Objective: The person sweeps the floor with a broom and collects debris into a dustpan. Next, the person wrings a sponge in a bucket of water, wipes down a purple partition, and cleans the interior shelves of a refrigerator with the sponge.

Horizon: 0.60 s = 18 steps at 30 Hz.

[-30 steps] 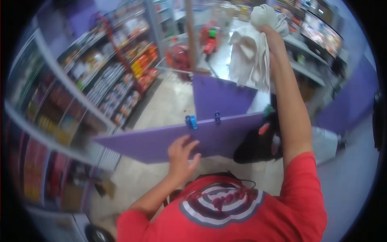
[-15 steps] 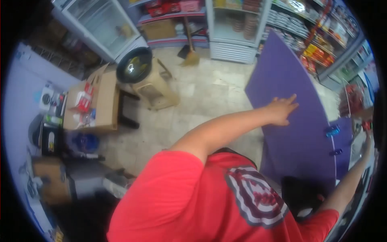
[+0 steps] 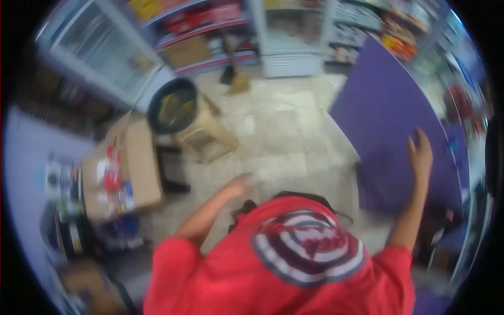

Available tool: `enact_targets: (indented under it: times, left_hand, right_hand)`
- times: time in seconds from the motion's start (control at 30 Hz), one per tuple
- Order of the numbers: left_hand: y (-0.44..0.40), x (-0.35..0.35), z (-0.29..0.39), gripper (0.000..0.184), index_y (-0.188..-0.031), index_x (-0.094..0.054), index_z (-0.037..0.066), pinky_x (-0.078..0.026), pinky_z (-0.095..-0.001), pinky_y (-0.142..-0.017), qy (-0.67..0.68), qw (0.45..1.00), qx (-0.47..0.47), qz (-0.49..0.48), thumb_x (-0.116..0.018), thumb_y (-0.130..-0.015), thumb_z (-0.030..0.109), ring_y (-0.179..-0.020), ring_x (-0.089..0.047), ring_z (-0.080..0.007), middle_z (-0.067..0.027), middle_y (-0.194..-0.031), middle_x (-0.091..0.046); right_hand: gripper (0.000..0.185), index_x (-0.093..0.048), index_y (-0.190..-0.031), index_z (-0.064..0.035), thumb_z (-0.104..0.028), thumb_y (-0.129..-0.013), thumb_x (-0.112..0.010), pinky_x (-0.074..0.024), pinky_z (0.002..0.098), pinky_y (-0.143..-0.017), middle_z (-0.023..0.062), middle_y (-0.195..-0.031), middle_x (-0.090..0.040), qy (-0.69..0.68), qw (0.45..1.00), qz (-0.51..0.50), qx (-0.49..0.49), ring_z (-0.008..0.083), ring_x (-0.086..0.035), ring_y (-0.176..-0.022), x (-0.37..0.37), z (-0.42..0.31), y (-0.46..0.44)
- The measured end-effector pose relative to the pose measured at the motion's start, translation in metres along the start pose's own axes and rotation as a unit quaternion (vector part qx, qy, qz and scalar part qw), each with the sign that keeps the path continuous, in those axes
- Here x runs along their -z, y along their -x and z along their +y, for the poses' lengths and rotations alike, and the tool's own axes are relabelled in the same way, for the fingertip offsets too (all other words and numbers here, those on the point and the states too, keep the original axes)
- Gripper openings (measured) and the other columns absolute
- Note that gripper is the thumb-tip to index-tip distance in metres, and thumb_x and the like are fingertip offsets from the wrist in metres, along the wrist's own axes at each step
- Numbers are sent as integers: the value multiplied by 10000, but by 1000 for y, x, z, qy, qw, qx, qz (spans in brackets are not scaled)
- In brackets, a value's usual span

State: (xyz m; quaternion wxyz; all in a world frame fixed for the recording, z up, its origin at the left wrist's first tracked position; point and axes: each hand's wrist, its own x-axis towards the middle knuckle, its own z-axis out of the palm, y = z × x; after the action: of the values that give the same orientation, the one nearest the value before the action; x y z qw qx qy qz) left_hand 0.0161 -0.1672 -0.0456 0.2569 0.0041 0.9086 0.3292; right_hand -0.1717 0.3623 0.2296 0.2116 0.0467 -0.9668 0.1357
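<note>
Panel [image 3: 388,94], broad and purple, stands tilted at the right of the frame, running from the upper right down towards the lower right. Through the head camera I see the right hand [image 3: 421,155] in front of its lower right part, with fingers spread apart and pointing up the frame; I cannot tell whether they touch the surface. Near that hand, by the panel's right edge, I make out a small blue clip [image 3: 451,146], smeared by blur.

I find the left hand [image 3: 240,186] just below the middle of the frame, over the pale tiled floor [image 3: 278,131] and well apart from the panel. It points to the right, and blur keeps me from telling whether its fingers are apart or together. Between the two forearms I look down on a red shirt [image 3: 210,289] with a ringed print.

Left of the left hand, I see a cardboard box [image 3: 139,152] with red and white packets [image 3: 111,168] at its top. Above and right of the box, a dark round basin [image 3: 181,86] with yellowish contents sits on a beige stand [image 3: 205,142]. I spot a broom [image 3: 239,84] at upper centre, beside a glass-door fridge [image 3: 292,42].
</note>
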Motion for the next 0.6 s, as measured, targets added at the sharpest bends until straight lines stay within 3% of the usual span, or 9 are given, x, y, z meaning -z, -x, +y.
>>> enact_targets:
  times: [0.17,0.23,0.3,0.37,0.43,0.6]
  left_hand:
    - [79,70,-96,614,-1327,-423,22,-415,-377,-959,58,989,134,38,-628,-822,304,-1151,-521,-312,-212,-1289,-494]
    - [96,77,-133,593,-1319,-431,9,-429,-362,-938,106,980,159,45,-622,-830,286,-1125,-547,-293,-207,-1287,-503]
    - [113,78,-161,585,-1316,-433,1,-432,-356,-932,111,981,155,28,-618,-836,279,-1118,-554,-286,-205,-1292,-503]
    - [115,69,-196,586,-1325,-421,-1,-427,-352,-940,131,980,150,14,-610,-844,274,-1138,-544,-278,-200,-1297,-506]
    - [110,75,-176,585,-1328,-417,0,-426,-350,-941,124,982,141,-13,-608,-846,272,-1144,-541,-281,-198,-1293,-510]
    - [96,88,-140,582,-1338,-402,2,-426,-346,-941,123,984,123,-29,-598,-855,261,-1148,-538,-286,-194,-1275,-528]
  right_hand:
    - [403,-524,-1250,-93,-201,-868,-593,-454,330,-895,128,-1198,-584,-59,988,95,-108,257,-596,-1026,-13,3,-8]
    - [463,-495,-1280,-93,-215,-848,-609,-421,351,-952,150,-1278,-524,54,987,143,-44,291,-540,-1130,-8,14,-21]
    - [543,-445,-1325,-124,-256,-823,-603,-360,395,-1025,200,-1373,-409,148,978,136,-54,342,-385,-1280,-6,24,-23]
    - [602,-396,-1359,-117,-242,-806,-598,-359,450,-1023,232,-1426,-311,122,988,78,-48,398,-334,-1296,-14,21,-14]
    - [666,-395,-1369,-94,-207,-771,-666,-305,419,-1073,208,-1494,-172,135,985,86,-57,394,-277,-1335,-27,18,-4]
    - [701,-381,-1378,-91,-228,-748,-657,-313,427,-1068,225,-1494,-144,186,959,120,-175,408,-251,-1339,-46,-25,-6]
